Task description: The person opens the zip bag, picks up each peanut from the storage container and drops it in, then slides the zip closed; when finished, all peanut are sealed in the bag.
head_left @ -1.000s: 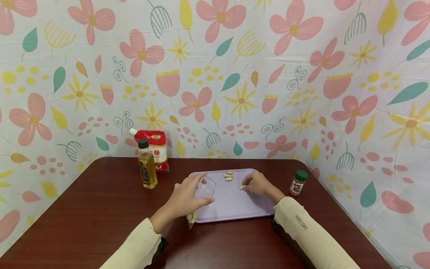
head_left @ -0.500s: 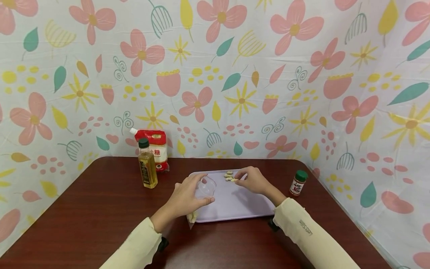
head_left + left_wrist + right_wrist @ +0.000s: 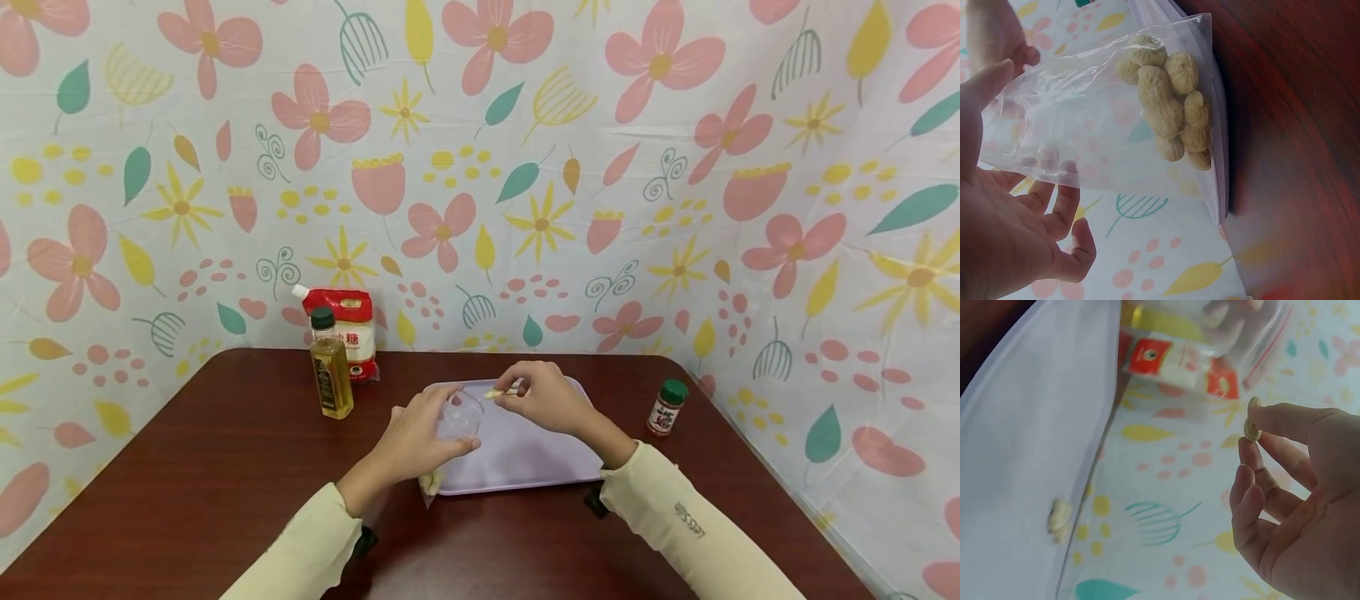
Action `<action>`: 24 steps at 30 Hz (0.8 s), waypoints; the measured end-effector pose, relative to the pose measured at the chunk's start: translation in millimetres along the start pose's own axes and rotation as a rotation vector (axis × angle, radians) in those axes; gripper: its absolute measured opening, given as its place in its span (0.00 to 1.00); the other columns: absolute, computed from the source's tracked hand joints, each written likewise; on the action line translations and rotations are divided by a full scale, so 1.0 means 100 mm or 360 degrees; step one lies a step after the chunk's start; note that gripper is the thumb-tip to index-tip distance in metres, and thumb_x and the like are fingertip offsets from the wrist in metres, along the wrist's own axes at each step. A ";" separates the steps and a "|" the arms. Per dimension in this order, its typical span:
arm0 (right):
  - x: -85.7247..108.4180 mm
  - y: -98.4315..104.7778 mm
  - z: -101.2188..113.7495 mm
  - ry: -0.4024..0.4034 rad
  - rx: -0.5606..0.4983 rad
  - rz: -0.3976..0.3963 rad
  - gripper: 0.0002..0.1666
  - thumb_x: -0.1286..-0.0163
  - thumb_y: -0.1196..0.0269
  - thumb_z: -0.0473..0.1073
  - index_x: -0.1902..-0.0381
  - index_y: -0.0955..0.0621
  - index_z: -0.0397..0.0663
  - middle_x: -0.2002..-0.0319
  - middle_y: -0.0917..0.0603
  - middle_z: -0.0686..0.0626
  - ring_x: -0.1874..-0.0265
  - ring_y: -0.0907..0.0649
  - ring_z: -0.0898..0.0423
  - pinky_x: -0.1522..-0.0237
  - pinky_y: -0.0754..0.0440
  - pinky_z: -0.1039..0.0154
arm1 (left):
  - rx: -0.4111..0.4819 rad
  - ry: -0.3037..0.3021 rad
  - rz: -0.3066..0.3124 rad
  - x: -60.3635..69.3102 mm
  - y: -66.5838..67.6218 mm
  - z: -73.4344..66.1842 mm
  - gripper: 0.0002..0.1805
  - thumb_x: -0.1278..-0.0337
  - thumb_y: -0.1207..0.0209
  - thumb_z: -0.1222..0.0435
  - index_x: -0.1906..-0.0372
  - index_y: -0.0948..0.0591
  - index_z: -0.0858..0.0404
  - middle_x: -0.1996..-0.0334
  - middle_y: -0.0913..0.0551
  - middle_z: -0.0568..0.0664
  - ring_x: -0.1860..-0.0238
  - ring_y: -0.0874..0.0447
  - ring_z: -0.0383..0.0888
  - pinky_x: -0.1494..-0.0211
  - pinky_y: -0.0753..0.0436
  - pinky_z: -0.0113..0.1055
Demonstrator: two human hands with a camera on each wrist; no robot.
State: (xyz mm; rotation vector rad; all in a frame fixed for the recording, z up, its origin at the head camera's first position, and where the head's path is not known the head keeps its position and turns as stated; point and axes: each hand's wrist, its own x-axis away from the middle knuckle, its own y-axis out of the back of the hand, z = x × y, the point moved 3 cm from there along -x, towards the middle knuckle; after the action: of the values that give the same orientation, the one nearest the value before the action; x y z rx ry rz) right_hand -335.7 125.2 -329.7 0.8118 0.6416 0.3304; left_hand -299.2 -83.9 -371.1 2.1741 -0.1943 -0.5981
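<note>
My left hand (image 3: pixel 412 437) grips a clear zip bag (image 3: pixel 1085 125) by its mouth, thumb and fingers spread apart around the opening. Several unshelled peanuts (image 3: pixel 1160 103) lie at the bag's bottom, which hangs by the tray's edge. Between thumb and fingertips my right hand (image 3: pixel 551 404) pinches one peanut (image 3: pixel 1252 420), held up beside the bag's mouth in the head view. Other peanuts (image 3: pixel 1058 520) lie on the lilac tray (image 3: pixel 525 462) near its far edge; the right hand mostly covers them in the head view.
An oil bottle (image 3: pixel 332 371) with a dark cap and a red and white sugar pouch (image 3: pixel 358 337) stand at the back left. To the right of the tray is a green-lidded seasoning jar (image 3: pixel 666 408). A flowered cloth (image 3: pixel 480 208) hangs behind the brown table (image 3: pixel 225 467).
My right hand has lifted its peanut off the tray and carried it left, past the other peanuts, to the bag's mouth. The left hand and bag have stayed nearly still.
</note>
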 end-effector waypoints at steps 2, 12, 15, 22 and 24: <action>0.00 0.00 0.11 0.0034 -0.0007 0.0012 0.05 0.39 0.28 0.40 0.64 0.13 0.51 0.63 0.14 0.55 0.69 0.20 0.57 0.72 0.21 0.63 | 0.0009 -0.0003 -0.0002 0.00 0.00 0.00 0.43 0.50 0.31 0.43 0.30 0.30 0.54 0.40 0.23 0.45 0.40 0.27 0.46 0.51 0.33 0.52; -0.04 -0.06 0.40 0.0129 -0.0042 0.0096 0.06 0.38 0.29 0.39 0.63 0.13 0.47 0.63 0.14 0.55 0.67 0.19 0.53 0.71 0.21 0.64 | 0.0006 -0.0035 -0.0010 -0.01 -0.01 0.00 0.44 0.50 0.32 0.41 0.29 0.31 0.53 0.38 0.25 0.45 0.38 0.28 0.46 0.51 0.32 0.53; -0.05 -0.07 0.39 0.0127 -0.0053 0.0076 0.06 0.39 0.29 0.39 0.63 0.13 0.46 0.63 0.14 0.54 0.67 0.19 0.53 0.72 0.21 0.64 | 0.0001 -0.0035 -0.0012 -0.01 -0.01 0.01 0.43 0.50 0.32 0.41 0.29 0.31 0.53 0.38 0.25 0.45 0.39 0.27 0.46 0.51 0.32 0.53; -0.08 -0.09 0.23 0.0046 -0.0094 0.0034 0.06 0.39 0.29 0.37 0.63 0.13 0.48 0.63 0.13 0.54 0.68 0.18 0.53 0.71 0.20 0.63 | 0.0016 -0.0022 -0.0021 0.00 -0.01 0.03 0.43 0.50 0.32 0.42 0.30 0.30 0.53 0.40 0.25 0.44 0.41 0.27 0.45 0.52 0.33 0.51; -0.10 -0.10 0.18 0.0020 -0.0106 0.0018 0.06 0.39 0.29 0.36 0.63 0.13 0.47 0.64 0.13 0.54 0.68 0.18 0.53 0.70 0.19 0.62 | 0.0018 -0.0019 -0.0023 0.01 -0.01 0.03 0.43 0.50 0.31 0.42 0.30 0.30 0.53 0.39 0.25 0.45 0.40 0.27 0.46 0.52 0.33 0.52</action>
State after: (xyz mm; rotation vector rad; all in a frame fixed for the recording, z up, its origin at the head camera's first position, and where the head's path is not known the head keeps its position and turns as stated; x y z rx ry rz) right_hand -331.6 103.9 -323.9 0.7506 0.6350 0.3657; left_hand -300.2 -85.3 -374.0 2.1849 -0.1887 -0.6196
